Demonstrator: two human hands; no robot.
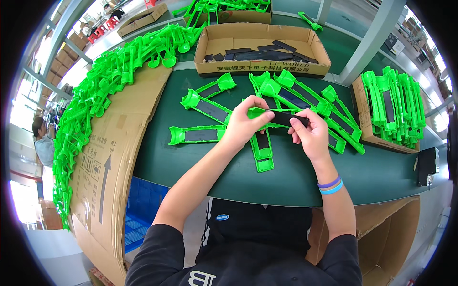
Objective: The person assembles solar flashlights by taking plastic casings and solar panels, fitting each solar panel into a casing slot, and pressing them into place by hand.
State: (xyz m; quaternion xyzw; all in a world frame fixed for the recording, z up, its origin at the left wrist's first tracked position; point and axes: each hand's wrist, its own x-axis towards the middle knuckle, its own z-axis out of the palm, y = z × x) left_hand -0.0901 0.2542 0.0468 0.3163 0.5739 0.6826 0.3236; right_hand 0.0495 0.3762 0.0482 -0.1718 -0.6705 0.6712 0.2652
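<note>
Above the green bench I hold a flat black rectangular strip (285, 118) between both hands. My left hand (245, 121) pinches one end with thumb and fingers. At the other end my right hand (309, 133) has its thumb on the strip and its fingers curled under. Beneath and around my hands lie several bright green plastic shells (212, 110), long and trough-shaped with a wide rounded end. Many have a dark strip lying inside. One shell (263, 159) points toward me below the strip; my hands partly cover the shells behind.
Behind the shells stands a shallow cardboard box (262, 70) with loose black strips. At right, another box (389, 139) is packed with green shells. A large heap of green shells (117, 62) rests on cardboard at left. A grey metal post (369, 45) rises from the bench (296, 183).
</note>
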